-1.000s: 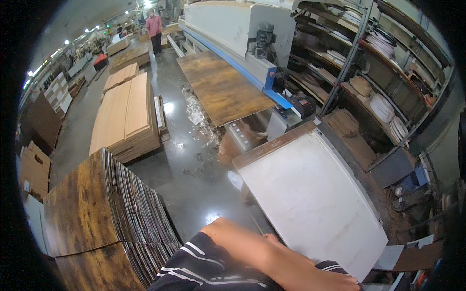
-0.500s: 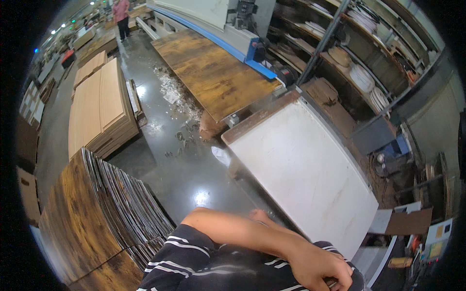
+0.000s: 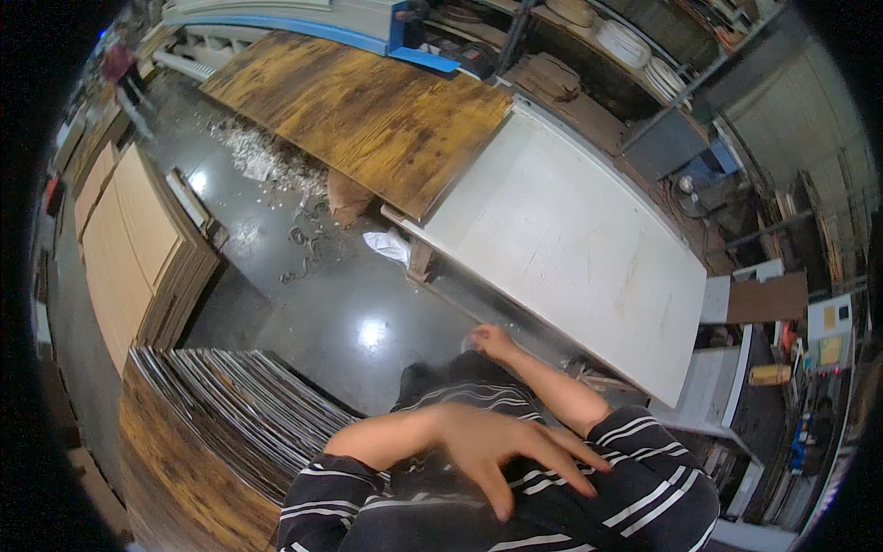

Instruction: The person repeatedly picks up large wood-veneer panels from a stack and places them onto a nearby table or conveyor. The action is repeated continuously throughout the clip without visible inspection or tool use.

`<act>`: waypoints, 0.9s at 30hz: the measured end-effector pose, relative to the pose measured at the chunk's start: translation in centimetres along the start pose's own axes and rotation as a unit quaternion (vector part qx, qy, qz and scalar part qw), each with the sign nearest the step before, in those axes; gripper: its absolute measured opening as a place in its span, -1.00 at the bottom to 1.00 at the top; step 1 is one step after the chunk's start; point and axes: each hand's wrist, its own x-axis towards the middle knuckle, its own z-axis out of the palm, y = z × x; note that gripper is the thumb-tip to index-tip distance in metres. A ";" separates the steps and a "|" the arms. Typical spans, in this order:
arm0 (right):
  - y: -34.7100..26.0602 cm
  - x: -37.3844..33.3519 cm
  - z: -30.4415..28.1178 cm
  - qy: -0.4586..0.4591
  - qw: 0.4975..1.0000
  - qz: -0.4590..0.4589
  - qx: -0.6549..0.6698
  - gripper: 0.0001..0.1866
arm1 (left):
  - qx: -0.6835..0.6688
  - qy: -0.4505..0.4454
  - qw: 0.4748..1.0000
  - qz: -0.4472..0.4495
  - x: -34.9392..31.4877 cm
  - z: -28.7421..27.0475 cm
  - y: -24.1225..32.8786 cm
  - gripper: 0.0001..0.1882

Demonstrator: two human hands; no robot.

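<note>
My left hand point(image 3: 497, 448) hangs in front of my striped dark shirt, its fingers spread and slightly blurred, with nothing in it. Beyond it, my right forearm reaches away toward the left. My right hand point(image 3: 492, 341) is small in view at its end, over the floor beside the white-topped table point(image 3: 570, 248), fingers curled; whatever they may hold is hidden. A brown wood-grain board point(image 3: 359, 110) lies at the blue-edged machine point(image 3: 285, 20), its near end meeting the far end of the white top.
To my left stands a stack of wood-grain panels point(image 3: 184, 451); farther off is a stack of pale boards point(image 3: 129, 262). Scraps point(image 3: 262, 156) and a white bag point(image 3: 388, 247) lie on the floor. Shelves point(image 3: 589, 37) line the far right. A person point(image 3: 120, 69) is at the far left.
My left hand has drawn back from my right arm and its curled fingers have spread. My right hand now shows beyond it. The wood-grain board has come nearer, up to the white top. My view has shifted.
</note>
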 end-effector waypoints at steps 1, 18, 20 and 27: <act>-1.4 0.4 -0.4 0.007 0.997 0.023 0.072 -0.68 | -0.022 0.014 0.998 -0.062 -2.4 -0.8 -0.9 -0.05; -9.8 6.2 -8.8 0.137 0.932 0.063 0.328 -0.07 | 0.572 0.434 0.468 -0.515 -56.5 14.9 -20.2 -0.68; -9.5 6.6 -9.5 0.113 0.920 0.049 0.372 -0.08 | 0.292 0.444 0.377 -0.759 -57.1 17.9 -20.9 -0.60; -7.3 6.0 -11.5 0.031 0.882 0.025 0.470 -0.13 | 0.325 0.422 0.398 -0.747 -50.9 19.9 -27.0 -0.62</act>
